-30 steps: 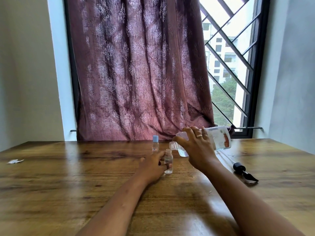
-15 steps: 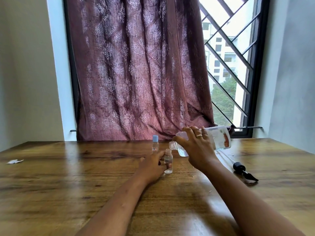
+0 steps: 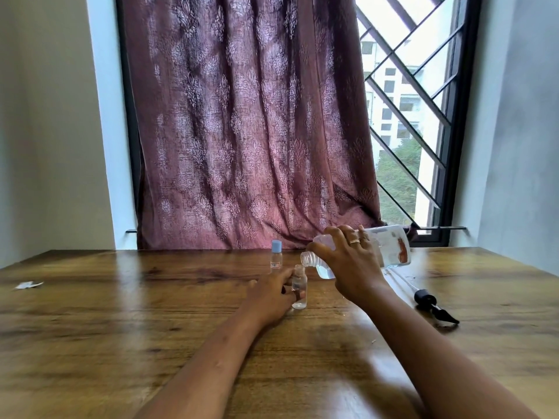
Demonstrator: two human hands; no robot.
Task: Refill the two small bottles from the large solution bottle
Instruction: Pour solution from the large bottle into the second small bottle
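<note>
My right hand (image 3: 351, 261) grips the large clear solution bottle (image 3: 393, 247), tipped almost flat with its open threaded neck just above the mouth of an uncapped small bottle (image 3: 299, 287). That small clear bottle stands upright on the wooden table (image 3: 121, 328), and my left hand (image 3: 269, 294) holds it from the left. Some clear liquid sits at its bottom. A second small bottle (image 3: 276, 260) with a light blue cap stands upright just behind, apart from both hands.
A black pump head with a long clear tube (image 3: 429, 303) lies on the table right of my right arm. A small scrap of white paper (image 3: 28, 285) lies far left. A maroon curtain (image 3: 251, 122) and barred window stand behind the table.
</note>
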